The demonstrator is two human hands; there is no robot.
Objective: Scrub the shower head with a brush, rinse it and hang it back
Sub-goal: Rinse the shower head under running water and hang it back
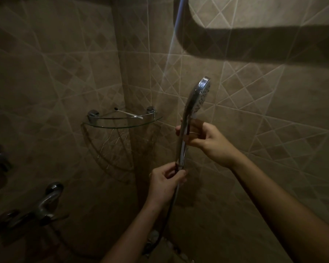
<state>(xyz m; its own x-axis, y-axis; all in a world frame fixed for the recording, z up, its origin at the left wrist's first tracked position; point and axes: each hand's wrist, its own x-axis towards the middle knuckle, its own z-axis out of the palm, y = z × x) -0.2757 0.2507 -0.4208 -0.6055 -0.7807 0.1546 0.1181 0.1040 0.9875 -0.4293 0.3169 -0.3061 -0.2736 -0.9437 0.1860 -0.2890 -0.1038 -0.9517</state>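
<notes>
Dim tan tiles with a diamond pattern are covering both walls of the shower corner, and a broad dark shadow is crossing the upper right wall.

Low on the left, a chrome mixer tap is sticking out from the wall, its details half lost in the gloom. Further right, in the corner itself, a glass corner shelf is sitting on two chrome brackets, and a thin white stick-like item is lying on it (too small to tell what it is).

Right of the shelf, the shower head is being held nearly upright, tilted slightly, well clear of the wall. Its chrome back is catching the light, its round spray face with small dark nozzles is turning toward the right, and its long chrome handle is running down and slightly left. A dark hose is hanging from the bottom of the handle and curving down toward the floor.

The left hand is sitting at the base of the handle, where the hose is joining it, with its fingers curled closed around that joint. The right hand, higher up, is gripping the middle of the handle just below the head, thumb and fingers wrapped together around the chrome, with the bare forearm reaching in from the lower right.
</notes>
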